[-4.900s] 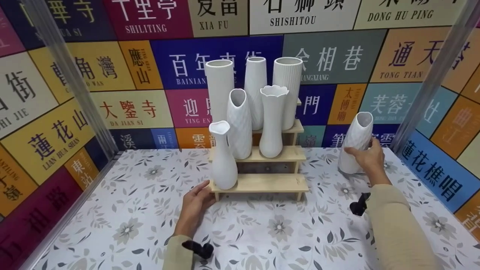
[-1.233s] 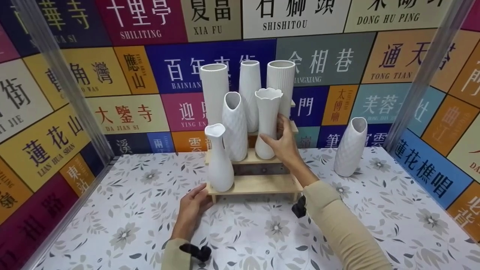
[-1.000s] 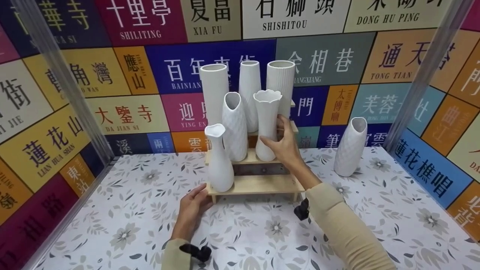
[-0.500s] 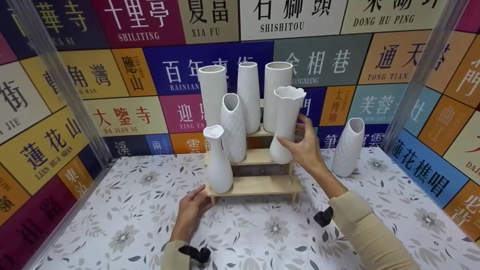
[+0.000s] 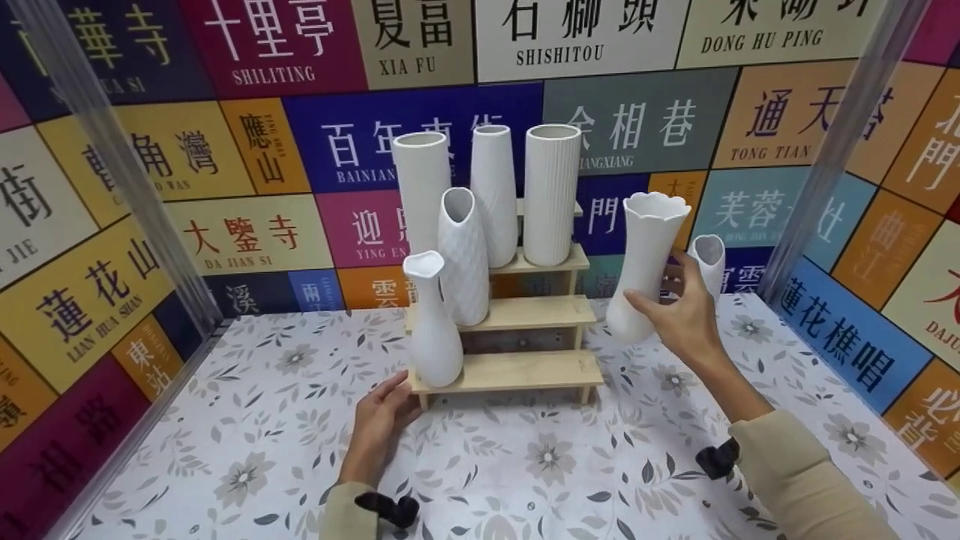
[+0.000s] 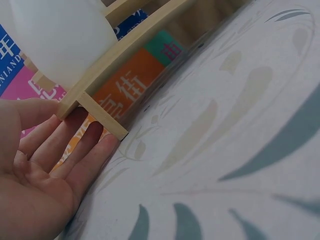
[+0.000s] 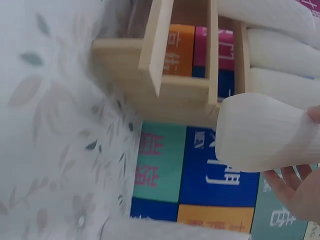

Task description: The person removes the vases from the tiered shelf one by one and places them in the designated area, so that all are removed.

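My right hand (image 5: 686,315) grips a white scalloped-rim vase (image 5: 641,277) by its lower part, thumb on one side and fingers on the other. The vase is in the air to the right of a tiered wooden stand (image 5: 532,369), tilted slightly. In the right wrist view the base of the held vase (image 7: 240,132) points toward the stand's side. At the stand's front left corner my left hand (image 5: 375,424) holds the lowest step. The left wrist view shows the thumb at the board's end and the fingers (image 6: 95,162) below, against the leg (image 6: 102,116).
A slim-necked vase (image 5: 437,337) stands on the lowest step and a slant-mouthed vase (image 5: 463,277) on the middle one. The top step bears cylindrical (image 5: 420,180), tapered (image 5: 493,195) and ribbed (image 5: 553,202) vases. Another slant-mouthed vase (image 5: 711,259) stands on the table, partly behind my right hand.
My right hand let go of the slant-mouthed vase on the table, took the scalloped vase off the middle step and carried it right. My left hand has stayed at the stand's corner.
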{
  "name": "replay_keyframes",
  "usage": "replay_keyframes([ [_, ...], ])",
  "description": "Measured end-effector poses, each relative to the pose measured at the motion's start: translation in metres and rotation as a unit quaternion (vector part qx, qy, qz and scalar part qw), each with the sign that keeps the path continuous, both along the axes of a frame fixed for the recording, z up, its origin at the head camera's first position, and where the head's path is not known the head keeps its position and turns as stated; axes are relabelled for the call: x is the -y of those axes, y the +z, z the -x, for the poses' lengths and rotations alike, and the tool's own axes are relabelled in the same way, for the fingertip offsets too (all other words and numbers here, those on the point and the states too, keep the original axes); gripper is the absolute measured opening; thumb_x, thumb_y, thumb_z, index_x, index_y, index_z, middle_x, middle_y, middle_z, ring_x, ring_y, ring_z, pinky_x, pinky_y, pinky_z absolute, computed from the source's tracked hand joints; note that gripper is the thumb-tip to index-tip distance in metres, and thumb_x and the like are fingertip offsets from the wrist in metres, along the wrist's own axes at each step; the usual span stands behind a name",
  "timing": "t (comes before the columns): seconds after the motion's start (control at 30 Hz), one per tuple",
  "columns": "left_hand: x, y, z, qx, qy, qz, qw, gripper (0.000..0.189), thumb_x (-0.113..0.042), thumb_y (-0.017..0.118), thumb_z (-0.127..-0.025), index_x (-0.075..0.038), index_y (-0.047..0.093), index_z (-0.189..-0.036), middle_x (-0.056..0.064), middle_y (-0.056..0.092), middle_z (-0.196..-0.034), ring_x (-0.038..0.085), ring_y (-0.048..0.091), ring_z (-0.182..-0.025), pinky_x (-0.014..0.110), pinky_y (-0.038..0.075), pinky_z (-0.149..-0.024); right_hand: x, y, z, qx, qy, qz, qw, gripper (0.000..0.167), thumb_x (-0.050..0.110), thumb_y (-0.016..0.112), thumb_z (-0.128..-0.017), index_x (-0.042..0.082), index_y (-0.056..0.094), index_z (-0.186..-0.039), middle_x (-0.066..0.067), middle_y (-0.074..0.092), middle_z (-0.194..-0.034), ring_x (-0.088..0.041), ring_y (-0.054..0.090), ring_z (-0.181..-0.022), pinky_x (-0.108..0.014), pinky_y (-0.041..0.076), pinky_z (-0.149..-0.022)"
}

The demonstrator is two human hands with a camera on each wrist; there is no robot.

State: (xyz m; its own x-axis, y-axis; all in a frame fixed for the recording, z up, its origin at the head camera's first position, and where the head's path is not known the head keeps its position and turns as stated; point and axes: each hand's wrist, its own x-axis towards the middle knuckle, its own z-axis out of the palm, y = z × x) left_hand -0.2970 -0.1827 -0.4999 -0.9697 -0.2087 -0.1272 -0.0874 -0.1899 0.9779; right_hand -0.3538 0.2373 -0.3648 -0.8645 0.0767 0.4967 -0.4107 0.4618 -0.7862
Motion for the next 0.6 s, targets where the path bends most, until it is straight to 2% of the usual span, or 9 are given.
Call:
replay_keyframes([
  [0.07,0.000,0.000,0.000,-0.007,-0.002,0.001,1.0000,0.046,-0.020,0.056,-0.103,-0.005,0.050,-0.146,0.026,0.054,-0.145,0.032,0.063,-0.125,0.038,0.058,-0.098,-0.010,-0.003,-0.001,0.004,-0.009,-0.004,0.9999,0.086,0.030,0.078,-0.088,0.016,0.027,-0.156,-0.015,0.055,-0.135,-0.025,0.059,-0.117,-0.026,0.054,-0.092],
  [0.17,-0.001,-0.001,-0.001,-0.015,-0.006,0.004,0.9999,0.047,-0.020,0.056,-0.103,-0.003,0.049,-0.146,0.027,0.052,-0.145,0.034,0.062,-0.126,0.039,0.057,-0.099,-0.025,-0.007,-0.001,0.013,-0.025,-0.005,0.9996,0.089,0.031,0.078,-0.088,0.019,0.024,-0.158,-0.015,0.054,-0.138,-0.026,0.059,-0.119,-0.036,0.054,-0.097],
  [0.27,-0.001,0.000,-0.001,-0.006,-0.005,0.009,0.9999,0.047,-0.021,0.056,-0.103,-0.005,0.049,-0.146,0.025,0.053,-0.146,0.034,0.061,-0.127,0.039,0.057,-0.099,-0.039,-0.014,-0.001,0.025,-0.039,-0.001,0.9989,0.089,0.031,0.078,-0.088,0.019,0.024,-0.158,-0.017,0.053,-0.140,-0.031,0.058,-0.122,-0.048,0.053,-0.102],
  [0.37,-0.001,0.000,-0.001,-0.002,-0.002,0.009,1.0000,0.047,-0.021,0.056,-0.103,-0.006,0.049,-0.147,0.025,0.053,-0.146,0.034,0.061,-0.127,0.039,0.057,-0.100,-0.052,-0.022,-0.002,0.042,-0.051,0.000,0.9978,0.089,0.034,0.077,-0.089,0.018,0.023,-0.158,-0.017,0.052,-0.142,-0.034,0.057,-0.125,-0.052,0.051,-0.105],
  [0.47,-0.001,0.000,0.000,0.005,-0.001,0.007,1.0000,0.046,-0.021,0.056,-0.103,-0.007,0.050,-0.146,0.024,0.053,-0.146,0.034,0.061,-0.127,0.039,0.057,-0.099,-0.065,-0.032,-0.003,0.053,-0.064,-0.009,0.9965,0.090,0.035,0.077,-0.089,0.016,0.023,-0.158,-0.017,0.052,-0.142,-0.031,0.057,-0.124,-0.043,0.053,-0.103],
  [0.6,-0.001,0.001,-0.001,0.010,-0.001,0.008,0.9999,0.047,-0.022,0.057,-0.103,-0.008,0.050,-0.146,0.024,0.052,-0.148,0.035,0.060,-0.128,0.039,0.057,-0.099,-0.081,-0.043,-0.006,0.062,-0.078,-0.017,0.9949,0.090,0.035,0.077,-0.088,0.015,0.024,-0.158,-0.017,0.052,-0.142,-0.022,0.058,-0.119,-0.016,0.052,-0.091],
])
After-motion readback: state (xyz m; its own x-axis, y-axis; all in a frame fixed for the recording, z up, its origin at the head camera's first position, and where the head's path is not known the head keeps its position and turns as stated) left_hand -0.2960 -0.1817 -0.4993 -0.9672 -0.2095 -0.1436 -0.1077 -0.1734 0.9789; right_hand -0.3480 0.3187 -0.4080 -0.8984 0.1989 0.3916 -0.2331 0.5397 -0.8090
